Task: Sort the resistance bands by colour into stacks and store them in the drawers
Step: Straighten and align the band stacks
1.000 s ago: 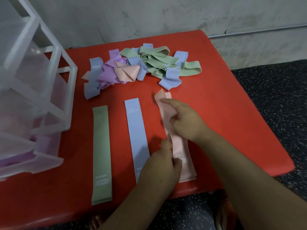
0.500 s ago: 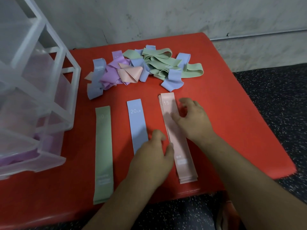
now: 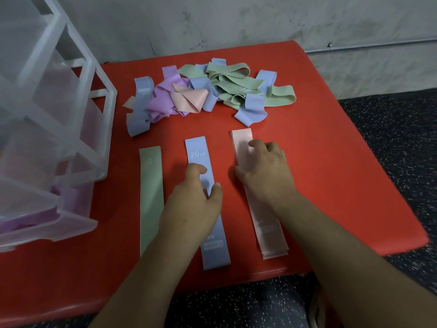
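Head view: the right hand [image 3: 262,176], fingers relaxed, presses on the flat stack of pale pink elastic bands [image 3: 272,237]. The left hand [image 3: 191,209], loosely bent and gripping nothing, rests on the flat light blue elastic band [image 3: 196,150] just beside it.

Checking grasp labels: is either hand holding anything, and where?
Nothing lifted; right hand presses the pink stack, upper half; left hand covers the blue band, mid-length, grip unclear.

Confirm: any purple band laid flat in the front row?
No: the front row holds only the green band, blue band and pink stack; purple bands lie in the tangled pile behind.
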